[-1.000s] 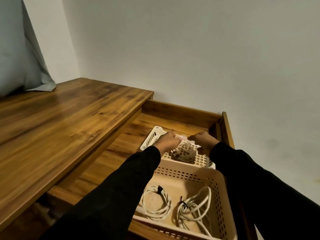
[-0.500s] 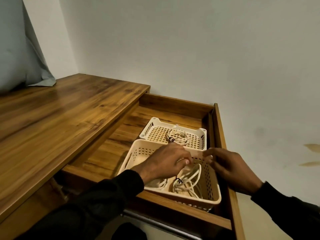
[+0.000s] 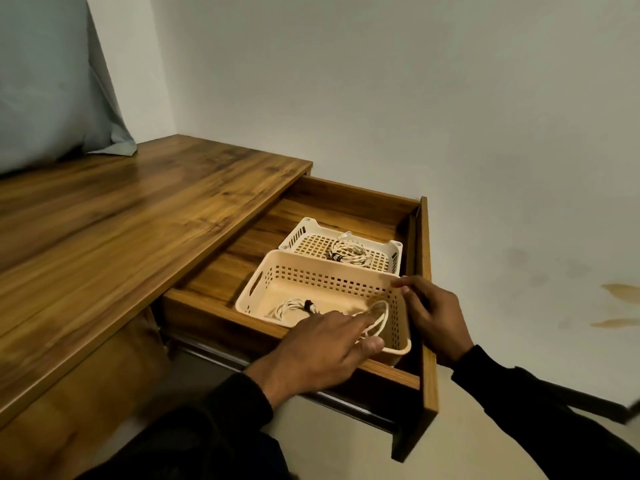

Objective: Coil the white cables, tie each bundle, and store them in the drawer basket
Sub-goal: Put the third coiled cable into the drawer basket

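Note:
The open wooden drawer (image 3: 424, 306) holds two cream plastic baskets. In the far basket (image 3: 301, 233) lies one white coiled cable (image 3: 349, 254) with a dark tie. The near basket (image 3: 263, 285) has a tied white coil (image 3: 294, 308) at its left and a looser white cable loop (image 3: 379, 318) at its right. My left hand (image 3: 322, 351) lies flat over the near basket's front edge, fingers spread on that loop, hiding part of it. My right hand (image 3: 433, 313) is against the near basket's right wall, thumb and fingertips on its rim.
A wooden desktop (image 3: 121, 237) runs along the left, with grey-blue fabric (image 3: 45, 81) at its far end. A plain wall stands behind and to the right of the drawer. The drawer's bare floor shows left of the baskets.
Both hands left the coil in the far basket and drew back to the near basket. The view pulled back, so the whole drawer front shows.

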